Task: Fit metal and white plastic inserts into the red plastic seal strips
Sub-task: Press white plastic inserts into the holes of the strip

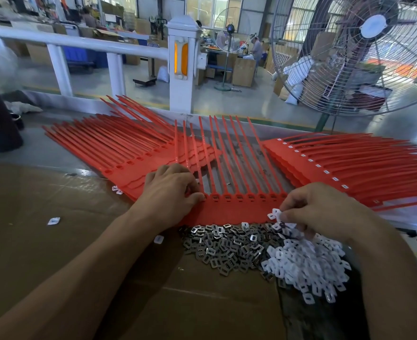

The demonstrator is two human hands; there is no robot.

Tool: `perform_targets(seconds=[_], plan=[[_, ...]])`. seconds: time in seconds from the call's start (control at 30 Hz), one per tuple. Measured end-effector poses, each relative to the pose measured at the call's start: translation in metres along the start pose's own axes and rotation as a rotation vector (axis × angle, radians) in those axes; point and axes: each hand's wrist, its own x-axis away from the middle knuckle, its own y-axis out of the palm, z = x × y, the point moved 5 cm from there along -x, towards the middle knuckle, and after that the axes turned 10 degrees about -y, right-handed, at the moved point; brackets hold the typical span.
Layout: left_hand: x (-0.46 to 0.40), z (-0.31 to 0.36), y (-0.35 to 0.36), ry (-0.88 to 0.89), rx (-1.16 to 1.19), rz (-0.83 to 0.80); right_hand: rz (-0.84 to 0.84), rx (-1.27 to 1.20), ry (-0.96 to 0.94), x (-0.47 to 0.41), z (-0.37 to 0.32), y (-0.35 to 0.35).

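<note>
A red seal strip (239, 207) with several empty sockets lies across the cardboard in front of me, its tails pointing away. My left hand (170, 190) rests on the strip's left end, its fingertips curled onto the leftmost socket. My right hand (325, 212) hovers at the strip's right end and pinches a white plastic insert (274, 214) between thumb and fingers. Below the strip lie a heap of metal inserts (227, 246) and, to its right, a heap of white plastic inserts (308, 268).
A stack of red strips (119, 146) with empty sockets lies at the left; another stack (344, 165) with white inserts fitted lies at the right. Two stray white inserts (54, 221) sit on the cardboard (55, 241). A white railing (180, 69) and a large fan (364, 52) stand behind the table.
</note>
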Motion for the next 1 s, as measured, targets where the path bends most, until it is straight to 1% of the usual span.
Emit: perform_targets(seconds=[0.17,0.23,0.3,0.37,0.47,0.53,0.63,0.9,1.0], plan=[[0.003,0.003,-0.002,0.031,0.003,0.033,-0.022,-0.161,-0.105,-0.003,-0.021,0.021],[0.005,0.007,-0.004,0.072,0.024,0.052,-0.016,-0.163,-0.14,-0.008,-0.03,0.033],[0.007,0.014,-0.007,0.126,0.092,0.061,0.01,-0.138,-0.185,-0.012,-0.038,0.043],[0.009,0.02,-0.009,0.18,0.218,0.036,0.043,-0.144,-0.219,-0.015,-0.045,0.05],[0.012,0.029,-0.006,0.24,0.341,-0.082,0.061,-0.2,-0.235,-0.019,-0.048,0.059],[0.014,0.031,-0.003,0.234,0.414,-0.141,0.081,-0.266,-0.239,-0.021,-0.048,0.062],[0.013,0.032,-0.001,0.213,0.494,-0.138,0.108,-0.311,-0.242,-0.022,-0.049,0.065],[0.013,0.033,-0.001,0.223,0.513,-0.166,0.152,-0.334,-0.236,-0.023,-0.048,0.067],[0.015,0.033,-0.001,0.228,0.513,-0.186,0.139,-0.338,-0.227,-0.023,-0.047,0.068]])
